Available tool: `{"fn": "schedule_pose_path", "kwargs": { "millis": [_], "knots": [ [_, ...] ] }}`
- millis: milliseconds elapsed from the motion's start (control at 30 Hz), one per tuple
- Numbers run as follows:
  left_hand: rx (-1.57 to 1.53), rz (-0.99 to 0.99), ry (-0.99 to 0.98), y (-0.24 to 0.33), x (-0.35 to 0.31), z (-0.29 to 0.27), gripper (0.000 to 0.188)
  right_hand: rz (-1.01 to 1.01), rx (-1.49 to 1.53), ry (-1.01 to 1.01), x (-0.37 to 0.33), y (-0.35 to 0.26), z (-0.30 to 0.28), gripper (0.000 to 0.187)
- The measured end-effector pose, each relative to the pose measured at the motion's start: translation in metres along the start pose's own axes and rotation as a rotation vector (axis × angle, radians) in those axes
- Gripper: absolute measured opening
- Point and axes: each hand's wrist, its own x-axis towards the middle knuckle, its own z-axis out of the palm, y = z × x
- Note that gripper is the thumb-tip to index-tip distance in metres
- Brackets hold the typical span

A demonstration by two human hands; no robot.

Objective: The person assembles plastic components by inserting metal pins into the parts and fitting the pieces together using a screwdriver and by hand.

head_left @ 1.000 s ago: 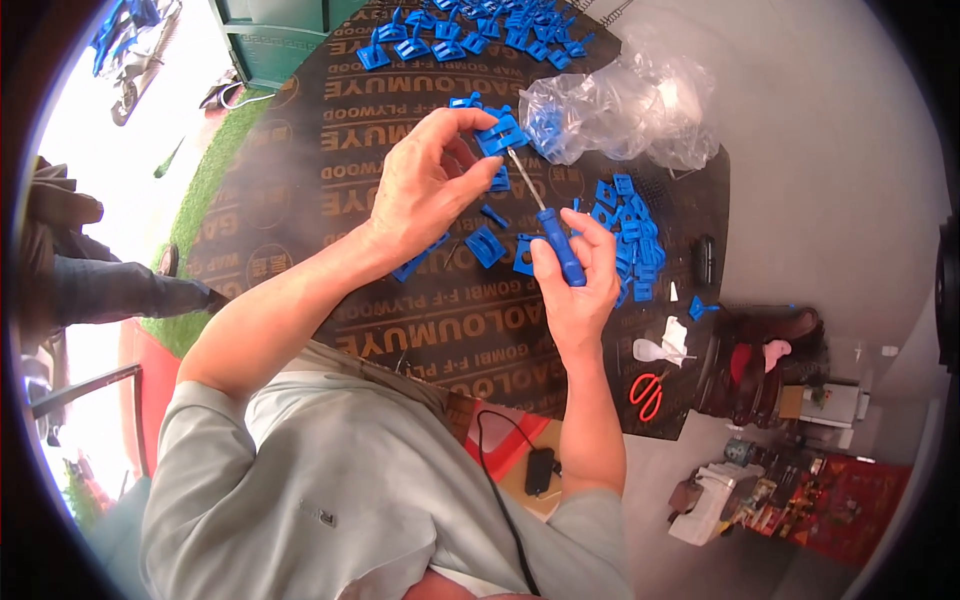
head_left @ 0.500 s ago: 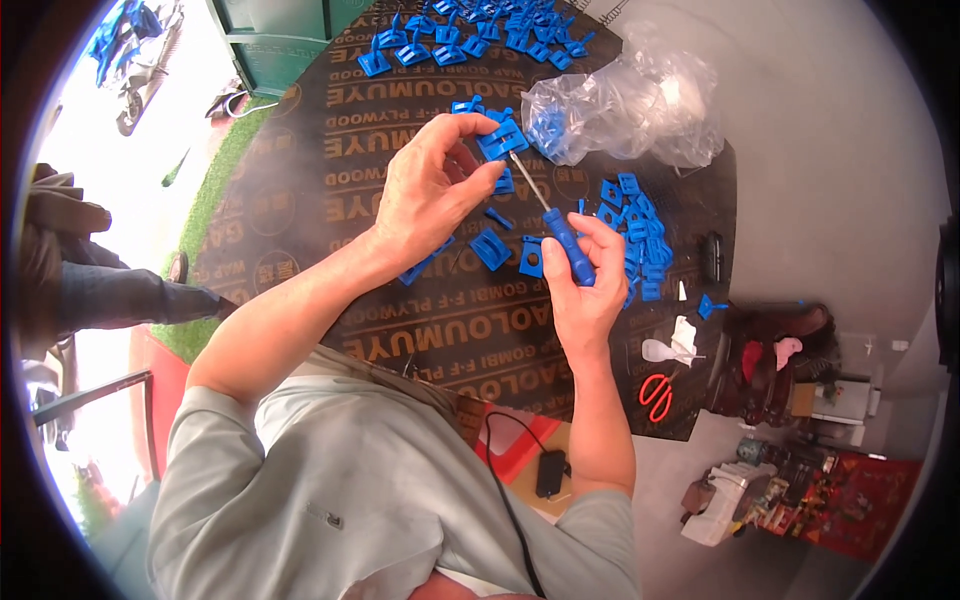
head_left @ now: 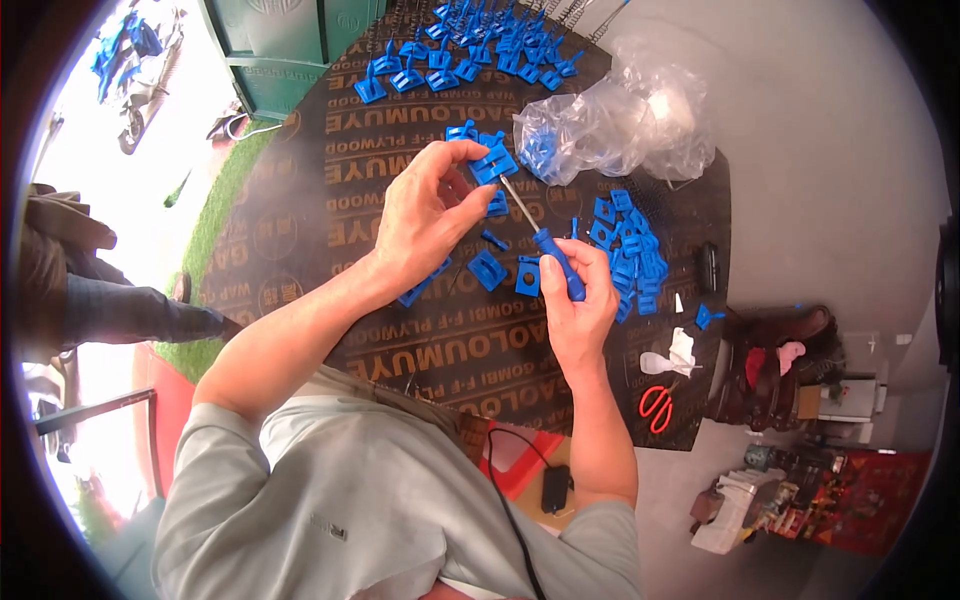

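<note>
My left hand (head_left: 428,208) pinches a blue plastic part (head_left: 492,165) with a slot in its face, held above the table. A screwdriver (head_left: 562,268) with a blue handle and metal shaft is gripped in my right hand (head_left: 585,310). Its tip touches or nearly touches the lower edge of the held part; I cannot tell which. Below the hands lie loose blue pieces, among them a slotted part (head_left: 487,270) and a square one with a round hole (head_left: 528,278). Right of the screwdriver is a pile of blue plates (head_left: 635,255).
Many assembled blue parts (head_left: 440,75) stand at the table's far edge. A clear plastic bag (head_left: 640,120) lies at the far right. Red-handled scissors (head_left: 656,408), a black object (head_left: 709,265) and a white scrap (head_left: 682,350) sit along the right edge. Another person's leg (head_left: 140,305) shows at left.
The whole view has shifted slightly. My right hand and the screwdriver have come a little lower, with the tip still by the blue part that my left hand keeps holding.
</note>
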Motion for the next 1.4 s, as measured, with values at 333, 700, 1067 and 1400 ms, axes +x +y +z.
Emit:
{"fn": "schedule_pose_path", "kwargs": {
  "millis": [333, 700, 1067, 1400],
  "knots": [
    [-0.008, 0.037, 0.01, -0.008, -0.002, 0.004, 0.041, -0.031, 0.018, 0.066, -0.002, 0.001, 0.003, 0.025],
    [-0.001, 0.051, 0.031, 0.001, -0.003, 0.001, 0.041, 0.059, 0.009, 0.053, -0.004, 0.001, 0.001, 0.032],
    [-0.056, 0.087, 0.013, 0.001, -0.008, 0.009, 0.04, 0.06, -0.094, 0.041, -0.004, -0.004, -0.007, 0.023],
    [-0.06, 0.032, -0.003, -0.007, -0.002, 0.002, 0.04, 0.123, -0.078, 0.017, 0.0, 0.008, -0.006, 0.015]
  ]
}}
